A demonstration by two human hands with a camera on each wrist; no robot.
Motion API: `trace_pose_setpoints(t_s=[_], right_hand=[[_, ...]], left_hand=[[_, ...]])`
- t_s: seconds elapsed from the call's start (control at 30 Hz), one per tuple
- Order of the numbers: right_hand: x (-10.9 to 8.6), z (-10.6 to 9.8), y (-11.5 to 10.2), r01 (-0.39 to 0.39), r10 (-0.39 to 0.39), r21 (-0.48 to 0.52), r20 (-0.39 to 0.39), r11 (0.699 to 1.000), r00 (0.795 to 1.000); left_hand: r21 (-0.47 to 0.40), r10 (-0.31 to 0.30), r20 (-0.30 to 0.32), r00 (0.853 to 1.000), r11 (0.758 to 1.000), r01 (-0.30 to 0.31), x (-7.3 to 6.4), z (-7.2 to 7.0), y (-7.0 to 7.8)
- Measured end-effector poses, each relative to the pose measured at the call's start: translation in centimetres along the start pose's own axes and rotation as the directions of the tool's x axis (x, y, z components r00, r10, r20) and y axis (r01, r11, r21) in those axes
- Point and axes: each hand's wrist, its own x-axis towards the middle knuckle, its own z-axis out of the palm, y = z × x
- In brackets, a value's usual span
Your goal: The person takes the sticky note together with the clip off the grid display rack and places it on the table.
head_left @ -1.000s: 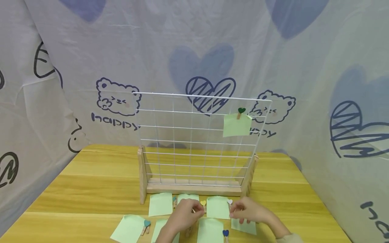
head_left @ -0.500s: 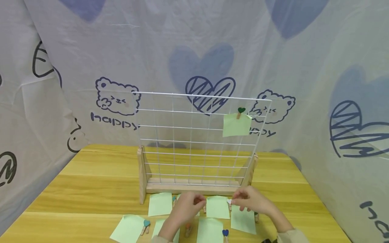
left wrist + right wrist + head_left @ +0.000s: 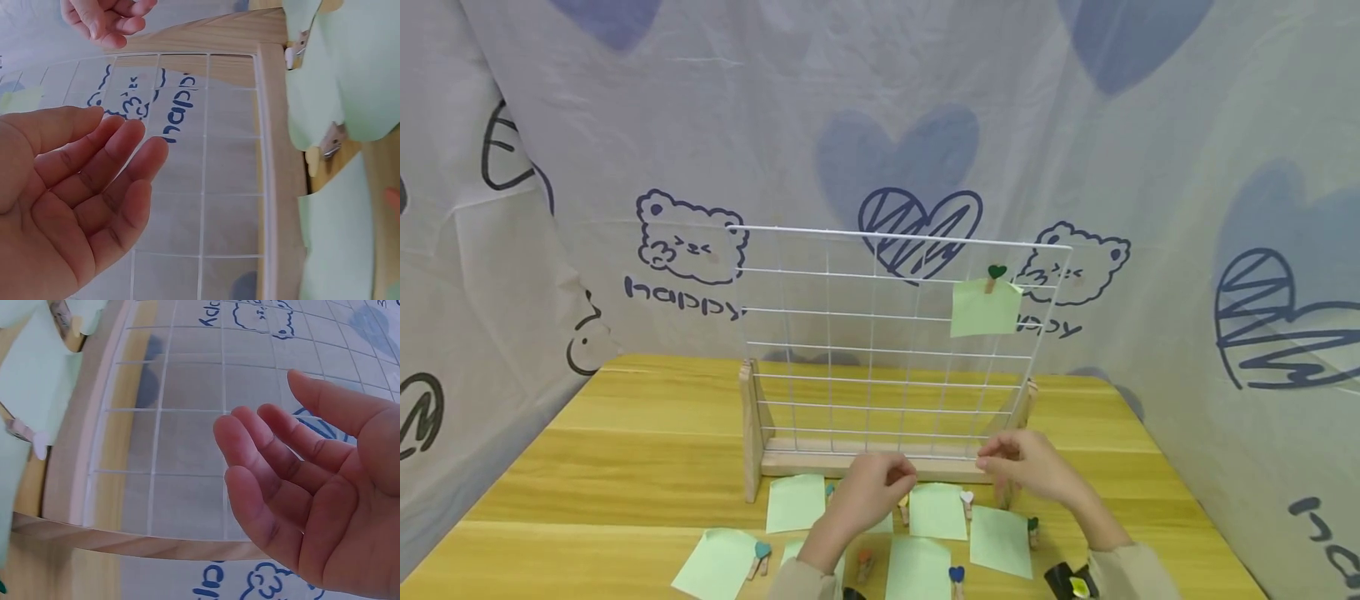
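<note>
My left hand [image 3: 874,492] hovers above the sticky notes, before the wooden base [image 3: 797,462] of a white wire grid rack [image 3: 880,234]. In the left wrist view its fingers [image 3: 134,159] are loosely bent, with nothing in them. Across from it, my right hand [image 3: 1033,467] hovers near the rack's right foot. The right wrist view shows its fingers [image 3: 240,440] relaxed and bare, apart from the wires. At the grid's upper right hangs a pale green note [image 3: 985,315], pinned by a clothespin with a dark green heart [image 3: 997,272].
Several green notes lie on the wooden table [image 3: 625,467] in front of the rack, such as this one [image 3: 715,565]. Small heart clothespins lie beside them: teal [image 3: 763,551], orange [image 3: 865,558], blue [image 3: 957,575], white [image 3: 967,497] and green [image 3: 1033,525]. A patterned cloth [image 3: 925,67] hangs behind.
Both hands have lifted forward from over the notes toward the rack. The lower-right note and its green-heart clothespin have come into full view. The note on the grid stays put.
</note>
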Motion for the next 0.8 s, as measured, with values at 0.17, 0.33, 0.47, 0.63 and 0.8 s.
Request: trace_pose_setpoints(t_s=[0.17, 0.33, 0.47, 0.63, 0.8], right_hand=[[0.2, -0.7, -0.8, 0.016, -0.018, -0.041, -0.044, 0.999, 0.999], [0.3, -1.4, -1.6, 0.029, -0.033, -0.060, -0.067, 0.998, 0.997], [0.4, -2.0, -2.1, 0.023, -0.030, -0.075, -0.086, 0.997, 0.996], [0.5, -2.9, -2.9, 0.012, -0.021, -0.091, -0.097, 0.996, 0.995], [0.6, -3.5, -3.6, 0.013, -0.025, -0.101, -0.120, 0.995, 0.992]], left_hand=[[0.026, 0.037, -0.004, 0.999, 0.999, -0.037, 0.7, -0.3, 0.8], [0.080, 0.038, 0.014, 0.999, 0.996, -0.039, 1.3, -0.4, 1.7], [0.119, 0.056, 0.018, 0.998, 0.991, -0.058, 1.9, -0.3, 2.4], [0.156, 0.086, 0.020, 0.996, 0.984, -0.088, 2.5, -0.3, 3.1], [0.170, 0.109, 0.012, 0.994, 0.979, -0.109, 3.0, -0.5, 3.8]])
